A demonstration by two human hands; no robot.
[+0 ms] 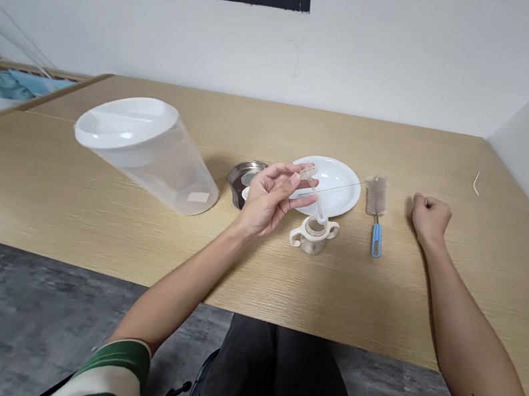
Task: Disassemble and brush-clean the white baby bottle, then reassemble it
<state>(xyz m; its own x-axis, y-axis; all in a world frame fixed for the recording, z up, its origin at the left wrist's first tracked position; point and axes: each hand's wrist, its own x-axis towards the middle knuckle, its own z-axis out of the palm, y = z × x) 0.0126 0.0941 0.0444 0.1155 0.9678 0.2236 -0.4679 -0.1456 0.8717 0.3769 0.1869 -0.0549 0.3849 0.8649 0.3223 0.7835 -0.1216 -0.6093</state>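
Note:
Between the thumb and fingers of my left hand (272,198) is a translucent sippy-cup straw piece (308,173), whose pale stem slopes down toward the cup. Just below it stands a small clear sippy cup (312,242) with two cream handles, its mouth uncovered. A thin wire (337,188) runs from behind my left fingers across the white plate (349,202); I cannot tell whether the hand touches it. My right hand (431,218) rests on the table as a closed fist with nothing showing in it. Left of that fist lies a bottle brush (376,238) with a blue handle and grey bristles.
On the left a large translucent lidded container (168,165) leans toward the left in view. A round metal tin (236,183) sits partly behind my left hand. A small bent white piece (476,183) lies at the far right of the wooden table (113,220), which meets a white wall.

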